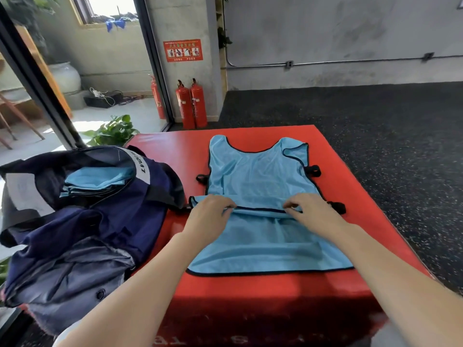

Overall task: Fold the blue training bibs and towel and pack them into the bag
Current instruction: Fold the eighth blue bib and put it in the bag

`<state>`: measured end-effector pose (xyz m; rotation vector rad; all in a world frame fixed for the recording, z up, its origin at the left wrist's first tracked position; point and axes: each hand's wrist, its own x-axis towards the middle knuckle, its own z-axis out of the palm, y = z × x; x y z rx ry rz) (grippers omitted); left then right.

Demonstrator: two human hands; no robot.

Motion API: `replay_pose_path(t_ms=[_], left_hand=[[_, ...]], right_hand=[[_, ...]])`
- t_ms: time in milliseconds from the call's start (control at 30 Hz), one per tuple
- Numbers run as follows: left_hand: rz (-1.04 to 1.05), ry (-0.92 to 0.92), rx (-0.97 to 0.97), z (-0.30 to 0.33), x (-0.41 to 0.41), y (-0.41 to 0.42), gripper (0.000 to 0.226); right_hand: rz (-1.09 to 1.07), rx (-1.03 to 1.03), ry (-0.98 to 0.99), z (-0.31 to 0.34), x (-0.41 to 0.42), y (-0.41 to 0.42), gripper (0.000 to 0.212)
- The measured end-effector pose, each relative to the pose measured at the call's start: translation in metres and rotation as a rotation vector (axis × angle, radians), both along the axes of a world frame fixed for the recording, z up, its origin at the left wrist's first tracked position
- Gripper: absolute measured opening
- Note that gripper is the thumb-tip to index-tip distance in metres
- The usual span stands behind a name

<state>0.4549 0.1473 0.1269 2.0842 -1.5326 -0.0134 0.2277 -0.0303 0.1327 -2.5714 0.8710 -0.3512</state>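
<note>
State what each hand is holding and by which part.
Both the left hand and the right hand pinch the blue bib at the black-trimmed hem of its upper layer, midway along the bib.

light blue bib with black trim and black side tabs, centre frame. red mat under it, faint white lettering along its bottom edge. navy bag at left, white band with dark letters, grey lining; light blue folded bibs inside. two red extinguishers upper centre, red sign above. black floor with pale speckles, right.
</note>
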Motion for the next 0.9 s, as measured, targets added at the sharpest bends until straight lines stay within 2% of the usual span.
replay_pose_path(t_ms=[200,333,467,667,900], left_hand=[[-0.037,-0.097,0.086,-0.010,0.013,-0.036,0.023],[-0.060,-0.167,0.196,-0.015,0.023,-0.045,0.021],[-0.098,-0.138,0.268,-0.013,0.030,-0.045,0.019],[-0.056,-0.073,0.298,-0.012,0.027,-0.043,0.021],[0.015,0.010,0.198,-0.004,0.012,-0.038,0.016]], right_hand=[[0.064,0.031,0.136,-0.011,0.020,-0.025,0.029],[0.116,0.014,0.160,-0.014,0.025,-0.033,0.025],[0.136,0.010,0.170,-0.016,0.027,-0.037,0.032],[0.107,0.025,0.141,-0.017,0.027,-0.032,0.028],[0.062,-0.028,0.126,-0.016,0.033,-0.010,0.042]])
